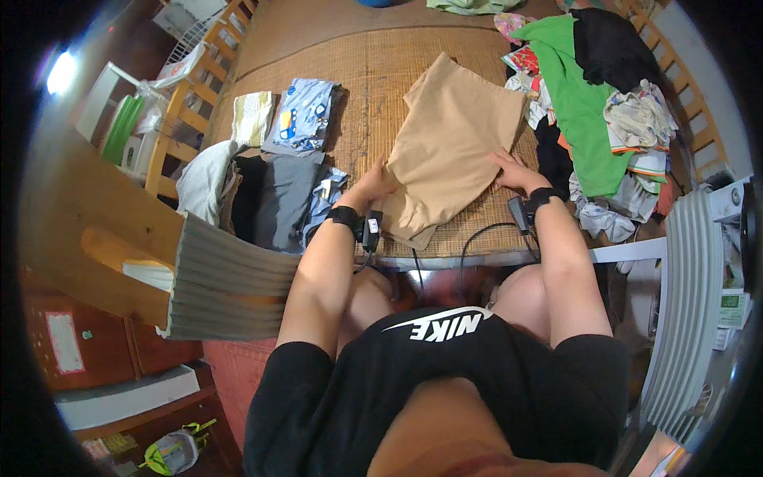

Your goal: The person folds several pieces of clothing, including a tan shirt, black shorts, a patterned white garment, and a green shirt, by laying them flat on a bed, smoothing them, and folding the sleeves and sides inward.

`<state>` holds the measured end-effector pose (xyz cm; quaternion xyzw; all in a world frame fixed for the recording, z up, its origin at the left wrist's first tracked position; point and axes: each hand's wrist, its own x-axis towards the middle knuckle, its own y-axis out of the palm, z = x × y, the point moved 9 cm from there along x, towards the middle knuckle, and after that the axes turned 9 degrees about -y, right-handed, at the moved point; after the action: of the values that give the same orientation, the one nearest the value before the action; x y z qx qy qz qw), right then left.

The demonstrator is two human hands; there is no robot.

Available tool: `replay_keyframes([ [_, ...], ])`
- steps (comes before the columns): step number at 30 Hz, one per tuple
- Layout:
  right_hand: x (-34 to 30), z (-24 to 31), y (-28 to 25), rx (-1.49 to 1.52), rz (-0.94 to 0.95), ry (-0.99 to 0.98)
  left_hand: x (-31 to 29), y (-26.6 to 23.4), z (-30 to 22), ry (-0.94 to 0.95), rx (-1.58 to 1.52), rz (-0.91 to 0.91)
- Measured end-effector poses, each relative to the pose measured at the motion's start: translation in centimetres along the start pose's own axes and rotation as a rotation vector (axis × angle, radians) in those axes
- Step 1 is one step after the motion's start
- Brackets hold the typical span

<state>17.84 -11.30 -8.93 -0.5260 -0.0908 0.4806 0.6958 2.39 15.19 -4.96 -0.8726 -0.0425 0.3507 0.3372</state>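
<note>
At about nine o'clock from the centre of the woven mat (358,87) lie already folded pieces: a white cloth (205,181), a dark grey stack (278,199), a small cream piece (253,117) and a light blue printed garment (302,114). The tan garment (453,147) lies at the mat's middle, spread mostly flat with one fold laid over, its near corner reaching toward six o'clock at the mat's edge. It looks like thin, light, soft cloth that will drape and crease rather than hold a shape, not slippery on the rough weave and in no way fragile; by my judgement it is best taken at its edges or corners, pinched between fingers and thumb, since a grip in the middle would only bunch it. The left hand (373,184), at eight o'clock from the garment's centre, is curled with fingers closed on the cloth's left edge, pinching it. The right hand (515,171), at four o'clock, lies open and flat, fingers spread and pressing the cloth down at its right edge; it grips nothing. Both wrists wear black bands with small devices and trailing cables. At three o'clock from the garment a heap of unfolded laundry (628,127) rises, with a bright green shirt (576,95) and a black piece (612,48) on top.
</note>
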Motion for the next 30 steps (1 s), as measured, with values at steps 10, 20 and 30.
replay_keyframes([
  [10, -3.9, 13.8, 0.7, -0.22, 0.053, -0.205, -6.3, -1.4, -7.8, 0.238, -1.166, 0.513],
  [20, -4.6, 18.2, -0.5, -0.34, -0.314, -0.281, -6.0, -3.5, -7.7, 0.307, -1.41, 0.325],
  [30, -5.8, 21.6, -0.9, -0.252, -0.61, -0.254, -6.2, -3.0, -6.6, 0.265, -1.479, 0.281],
])
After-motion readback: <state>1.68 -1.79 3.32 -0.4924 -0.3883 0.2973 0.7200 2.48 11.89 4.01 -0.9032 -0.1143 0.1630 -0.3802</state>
